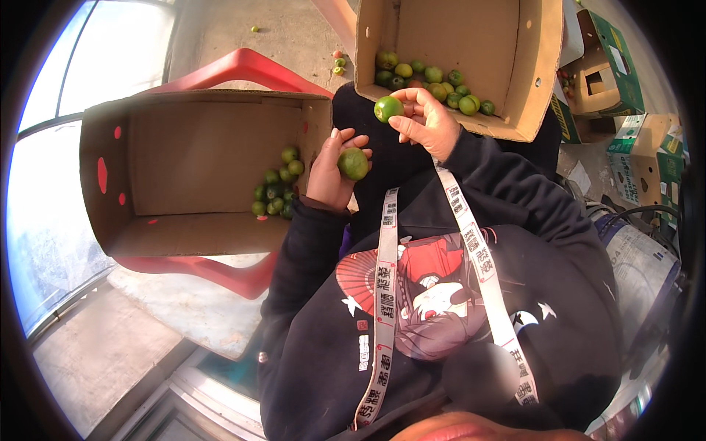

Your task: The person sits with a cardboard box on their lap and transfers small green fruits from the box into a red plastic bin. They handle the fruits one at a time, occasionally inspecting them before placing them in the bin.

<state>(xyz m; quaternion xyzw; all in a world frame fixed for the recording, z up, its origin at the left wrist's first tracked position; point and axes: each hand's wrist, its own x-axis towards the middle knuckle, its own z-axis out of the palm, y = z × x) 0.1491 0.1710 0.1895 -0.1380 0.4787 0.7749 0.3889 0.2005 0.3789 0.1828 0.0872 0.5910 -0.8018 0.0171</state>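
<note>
Held between the thumb and fingers of my right hand (433,122) is a glossy green tomato (389,109), just over the near edge of a cardboard box (458,33). In that box lies a cluster of green and yellowish tomatoes (434,74). My left hand (332,176), palm up, holds a duller green tomato (353,163) in its curled fingers, beside the right wall of a second cardboard box (187,154). Small green tomatoes (274,191) are gathered in that box's lower right corner.
A red plastic stool (242,66) supports the left box. Several loose tomatoes (339,70) lie on the concrete floor (209,33). Green printed cartons (629,71) stand at the right, with a large bucket (634,264) below them. A glazed window (60,220) runs along the left.
</note>
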